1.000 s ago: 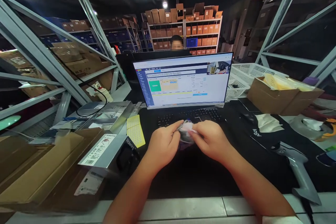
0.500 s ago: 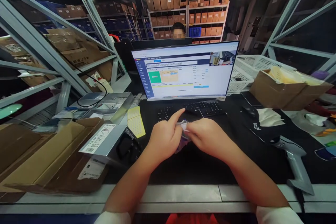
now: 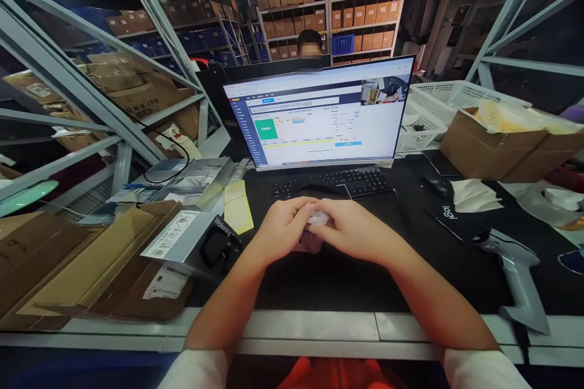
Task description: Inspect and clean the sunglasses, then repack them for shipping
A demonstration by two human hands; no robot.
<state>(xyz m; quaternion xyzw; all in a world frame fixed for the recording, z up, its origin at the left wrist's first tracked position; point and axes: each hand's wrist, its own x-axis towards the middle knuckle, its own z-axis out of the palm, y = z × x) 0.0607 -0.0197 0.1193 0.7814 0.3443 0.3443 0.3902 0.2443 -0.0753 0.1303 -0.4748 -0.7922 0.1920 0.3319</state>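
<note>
My left hand (image 3: 283, 230) and my right hand (image 3: 353, 231) meet over the black desk mat (image 3: 347, 279), just in front of the keyboard (image 3: 335, 182). Both have their fingers curled round a small crumpled clear plastic bag (image 3: 314, 222), which holds something dark that I cannot make out. Most of the bag is hidden between my fingers. Behind the keyboard stands a lit monitor (image 3: 319, 118) with a form on its screen.
An open cardboard box (image 3: 82, 267) and a silver labelled box (image 3: 182, 237) lie at the left. A barcode scanner (image 3: 515, 273), a mouse (image 3: 437, 185), a brown carton (image 3: 502, 146) and white baskets (image 3: 438, 112) are at the right. A person (image 3: 311, 45) sits behind the monitor.
My hands have closed tighter round the small bag. My left forefinger, raised half a second ago, has curled back down. The view has tipped slightly downward.
</note>
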